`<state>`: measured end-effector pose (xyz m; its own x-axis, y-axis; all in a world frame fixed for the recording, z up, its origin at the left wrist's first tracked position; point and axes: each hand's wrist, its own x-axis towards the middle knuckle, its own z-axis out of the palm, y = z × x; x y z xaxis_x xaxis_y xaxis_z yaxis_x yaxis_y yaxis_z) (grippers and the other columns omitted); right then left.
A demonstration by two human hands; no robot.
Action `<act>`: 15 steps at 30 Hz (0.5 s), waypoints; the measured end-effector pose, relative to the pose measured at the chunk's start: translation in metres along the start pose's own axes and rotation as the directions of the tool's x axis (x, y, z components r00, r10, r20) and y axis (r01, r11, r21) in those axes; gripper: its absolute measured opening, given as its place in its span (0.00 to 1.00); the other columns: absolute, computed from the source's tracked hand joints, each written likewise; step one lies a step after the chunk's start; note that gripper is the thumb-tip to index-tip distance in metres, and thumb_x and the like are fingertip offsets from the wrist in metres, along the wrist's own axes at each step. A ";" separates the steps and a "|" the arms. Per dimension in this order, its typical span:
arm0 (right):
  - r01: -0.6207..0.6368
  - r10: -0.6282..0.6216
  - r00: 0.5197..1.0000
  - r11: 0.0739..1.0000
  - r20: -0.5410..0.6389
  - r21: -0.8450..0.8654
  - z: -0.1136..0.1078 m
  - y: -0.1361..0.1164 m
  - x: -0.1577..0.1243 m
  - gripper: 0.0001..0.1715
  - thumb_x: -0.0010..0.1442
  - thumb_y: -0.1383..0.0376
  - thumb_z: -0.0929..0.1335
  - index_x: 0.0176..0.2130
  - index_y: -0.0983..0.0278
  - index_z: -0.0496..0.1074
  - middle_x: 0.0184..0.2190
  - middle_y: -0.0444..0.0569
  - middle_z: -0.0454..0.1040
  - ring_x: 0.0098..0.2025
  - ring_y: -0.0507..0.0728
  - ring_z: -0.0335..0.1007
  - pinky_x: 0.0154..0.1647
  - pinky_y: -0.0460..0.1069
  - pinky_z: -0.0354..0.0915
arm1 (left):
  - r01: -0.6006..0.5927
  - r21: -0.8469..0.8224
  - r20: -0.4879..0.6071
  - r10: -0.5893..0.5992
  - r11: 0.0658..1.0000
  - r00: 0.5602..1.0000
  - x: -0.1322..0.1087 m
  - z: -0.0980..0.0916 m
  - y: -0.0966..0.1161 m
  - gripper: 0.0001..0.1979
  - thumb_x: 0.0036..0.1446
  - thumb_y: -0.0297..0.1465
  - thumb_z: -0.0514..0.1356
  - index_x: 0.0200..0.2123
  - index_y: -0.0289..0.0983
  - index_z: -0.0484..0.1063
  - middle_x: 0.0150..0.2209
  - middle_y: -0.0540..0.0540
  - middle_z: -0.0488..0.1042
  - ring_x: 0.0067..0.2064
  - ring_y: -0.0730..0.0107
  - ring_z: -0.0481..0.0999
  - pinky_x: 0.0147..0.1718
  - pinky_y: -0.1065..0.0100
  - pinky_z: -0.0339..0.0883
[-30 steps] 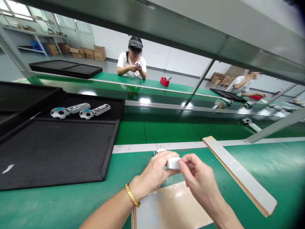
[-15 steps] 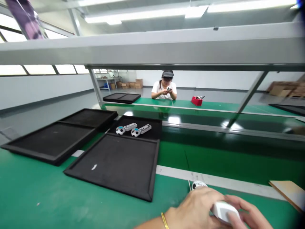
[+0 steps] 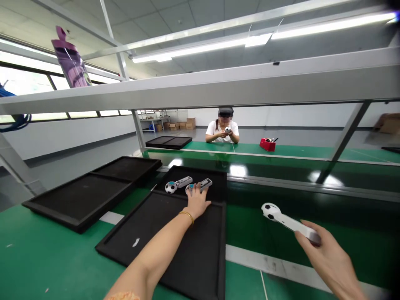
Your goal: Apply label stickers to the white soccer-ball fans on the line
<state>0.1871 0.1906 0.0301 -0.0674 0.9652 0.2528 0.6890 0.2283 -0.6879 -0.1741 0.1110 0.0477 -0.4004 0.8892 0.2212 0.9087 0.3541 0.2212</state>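
My right hand (image 3: 333,256) is closed around the handle end of a white stick-shaped device (image 3: 289,221) with a football-patterned round head. The device is held above the green bench, its head pointing left. My left hand (image 3: 197,203) reaches over the black tray (image 3: 175,233), fingers spread on a second football-headed device (image 3: 205,183). Those fingers hide part of that device, and I see no grip on it. Beside it lies another such device (image 3: 178,184), with a blue disc on its head and an open-looking handle.
Another black tray (image 3: 84,198) lies to the left. A person (image 3: 222,127) opposite holds a football-headed device. A red box (image 3: 268,144) with tools stands on the far bench. A shelf beam (image 3: 200,93) crosses overhead, bearing a purple bottle (image 3: 71,62).
My left hand has left my right hand and stretched forward-left to the devices in the tray. My right hand has swung the football-headed device into view. The camera view has tilted up.
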 end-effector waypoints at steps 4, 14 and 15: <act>0.069 -0.069 0.998 0.998 -0.014 -0.009 0.068 0.018 0.027 0.29 0.60 0.51 0.59 0.54 0.65 0.64 0.57 0.59 0.65 0.46 0.67 0.72 0.32 0.53 0.70 | 0.112 0.069 -0.077 -0.107 0.991 0.991 0.022 0.011 -0.040 0.25 0.58 0.37 0.61 0.58 0.42 0.63 0.65 0.34 0.53 0.65 0.41 0.51 0.56 0.38 0.50; 0.439 -0.392 0.871 0.892 0.296 -0.110 0.091 -0.018 -0.031 0.32 0.65 0.53 0.55 0.60 0.66 0.63 0.60 0.60 0.65 0.60 0.64 0.63 0.54 0.56 0.67 | 0.145 -0.044 -0.018 -0.146 0.988 0.989 0.056 0.010 -0.052 0.20 0.58 0.35 0.61 0.52 0.36 0.66 0.54 0.41 0.65 0.55 0.53 0.65 0.54 0.46 0.58; 0.426 -0.369 0.825 0.904 0.428 -0.042 0.098 -0.030 -0.050 0.32 0.65 0.52 0.56 0.61 0.64 0.62 0.60 0.58 0.66 0.60 0.63 0.64 0.51 0.54 0.69 | 0.153 -0.092 -0.016 -0.155 0.984 0.988 0.055 0.008 -0.053 0.20 0.59 0.35 0.61 0.53 0.36 0.65 0.55 0.40 0.64 0.56 0.53 0.64 0.54 0.46 0.58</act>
<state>0.0995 0.1479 -0.0289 -0.6191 0.7665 0.1712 0.6241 0.6124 -0.4852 -0.2433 0.1439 0.0404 -0.5385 0.8187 0.1996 0.8219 0.4580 0.3387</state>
